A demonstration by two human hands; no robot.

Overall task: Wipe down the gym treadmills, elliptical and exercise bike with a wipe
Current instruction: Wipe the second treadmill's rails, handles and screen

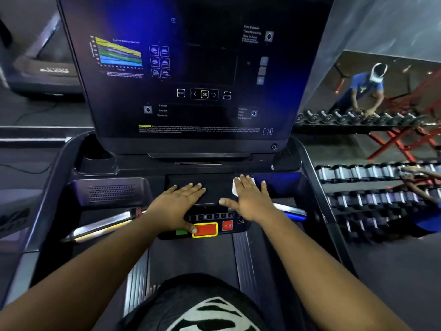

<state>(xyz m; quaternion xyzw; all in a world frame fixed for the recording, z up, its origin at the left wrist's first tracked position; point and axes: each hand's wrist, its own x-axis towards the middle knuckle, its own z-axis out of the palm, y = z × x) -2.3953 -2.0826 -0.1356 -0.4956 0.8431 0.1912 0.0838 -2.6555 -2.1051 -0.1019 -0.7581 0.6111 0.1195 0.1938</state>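
I stand on a treadmill whose dark console fills the view, with a tall dark display panel above. My right hand lies flat with straight fingers on a white wipe, pressing it onto the black ledge below the display. Only the wipe's left edge and a far corner show from under the fingers. My left hand rests flat on the same ledge, its thumb near the red button of the control strip.
Chrome handlebars stick out on both sides of the control strip. A cup holder sits at the console's left. A mirror at the right shows dumbbell racks, red benches and a person bent over dumbbells. Another treadmill stands at the left.
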